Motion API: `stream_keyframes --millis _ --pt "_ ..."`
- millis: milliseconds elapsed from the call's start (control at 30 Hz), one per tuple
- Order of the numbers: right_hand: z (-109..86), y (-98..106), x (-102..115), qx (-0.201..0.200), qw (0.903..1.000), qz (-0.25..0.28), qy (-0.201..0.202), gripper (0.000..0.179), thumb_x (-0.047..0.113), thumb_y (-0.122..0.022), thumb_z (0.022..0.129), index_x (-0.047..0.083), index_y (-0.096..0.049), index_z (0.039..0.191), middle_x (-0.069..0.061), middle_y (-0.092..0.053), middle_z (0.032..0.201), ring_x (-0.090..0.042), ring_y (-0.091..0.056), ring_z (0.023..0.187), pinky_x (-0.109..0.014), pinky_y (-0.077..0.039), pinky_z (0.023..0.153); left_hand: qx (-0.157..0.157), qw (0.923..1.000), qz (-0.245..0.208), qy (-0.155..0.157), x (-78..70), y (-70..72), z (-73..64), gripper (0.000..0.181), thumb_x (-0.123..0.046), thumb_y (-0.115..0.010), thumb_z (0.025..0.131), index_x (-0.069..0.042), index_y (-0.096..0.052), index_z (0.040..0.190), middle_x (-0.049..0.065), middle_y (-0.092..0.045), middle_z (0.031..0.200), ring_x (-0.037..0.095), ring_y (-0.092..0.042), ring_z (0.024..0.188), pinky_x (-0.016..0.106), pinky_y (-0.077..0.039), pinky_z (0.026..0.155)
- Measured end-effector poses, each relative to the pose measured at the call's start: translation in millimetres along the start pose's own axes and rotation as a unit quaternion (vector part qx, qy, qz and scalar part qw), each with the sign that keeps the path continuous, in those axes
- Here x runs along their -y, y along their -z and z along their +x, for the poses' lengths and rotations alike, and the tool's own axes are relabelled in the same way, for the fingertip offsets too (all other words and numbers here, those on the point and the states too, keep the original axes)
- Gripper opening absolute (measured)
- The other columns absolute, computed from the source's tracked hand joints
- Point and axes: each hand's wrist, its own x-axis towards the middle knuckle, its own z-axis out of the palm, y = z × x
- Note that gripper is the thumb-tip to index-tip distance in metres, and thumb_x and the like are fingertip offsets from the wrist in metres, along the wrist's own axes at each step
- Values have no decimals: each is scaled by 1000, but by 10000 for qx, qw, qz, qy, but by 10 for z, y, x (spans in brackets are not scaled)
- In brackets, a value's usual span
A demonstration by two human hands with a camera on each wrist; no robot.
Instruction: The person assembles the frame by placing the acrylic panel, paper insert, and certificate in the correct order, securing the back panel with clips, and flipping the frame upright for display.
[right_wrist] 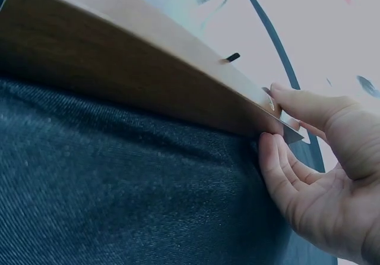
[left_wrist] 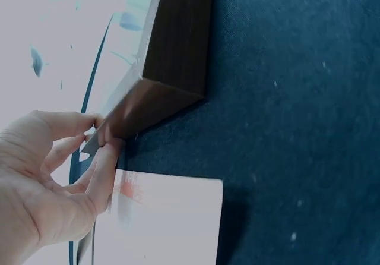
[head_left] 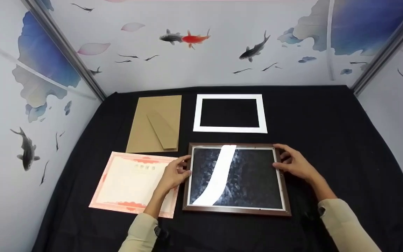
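A brown picture frame (head_left: 236, 210) lies on the black cloth, and its pane (head_left: 257, 178) carries a bright curved reflection. My left hand (head_left: 173, 175) pinches the frame's left side, thumb over the inner edge and fingers along the outside. At the upper right, my right hand (head_left: 296, 164) grips the opposite side near the corner. The left wrist view shows the deep wooden side (left_wrist: 172, 45) with fingertips at its edge. A small dark tab (right_wrist: 233, 57) sticks up from the frame's edge in the right wrist view, near the right thumb.
Left of the frame lies a certificate sheet (head_left: 124, 185) with a red-pink border, partly under my left forearm. Behind it is a tan backing board (head_left: 145, 136) with a stand flap (head_left: 163, 134). A white mat border (head_left: 229, 130) lies beyond the frame. Printed panels (head_left: 201, 70) enclose the table.
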Motion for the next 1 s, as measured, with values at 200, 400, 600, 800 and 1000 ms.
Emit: stream_keyframes --millis 200,400,600,800,1000 --pt "54 -5 -25 23 9999 3 147 67 4 -80 88 0 -48 146 -28 -53 112 -32 -62 81 -35 -56 59 -401 9991 98 -81 20 -31 21 58 8 -71 77 6 -61 133 24 -65 102 33 -69 81 38 -58 73" --pt "131 35 -6 -64 9998 100 138 66 -5 -78 85 -3 -49 144 -30 -53 109 -32 -62 80 -35 -56 58 -593 9978 170 -244 24 -52 100 55 9 -70 76 8 -63 130 26 -66 101 34 -69 82 41 -58 75" --pt "230 65 101 -195 9997 146 17 65 -9 -72 87 -6 -46 146 -33 -51 111 -33 -61 81 -36 -55 60 -764 9969 144 -98 -21 -74 256 52 9 -69 78 7 -63 130 28 -66 105 39 -67 91 48 -56 82" --pt "306 41 -6 -206 9997 -24 -104 67 -7 -68 89 2 -45 151 -31 -50 121 -35 -59 89 -36 -54 62 -742 9962 217 406 -60 -80 325 55 6 -68 80 2 -63 134 25 -67 108 34 -68 91 45 -56 80" --pt "343 39 8 -87 9998 -199 35 62 -7 -65 90 2 -48 148 -30 -52 119 -32 -56 84 -37 -52 60 -665 9953 95 702 -98 -81 318 56 8 -67 83 -1 -61 138 25 -66 112 31 -66 92 43 -54 82"
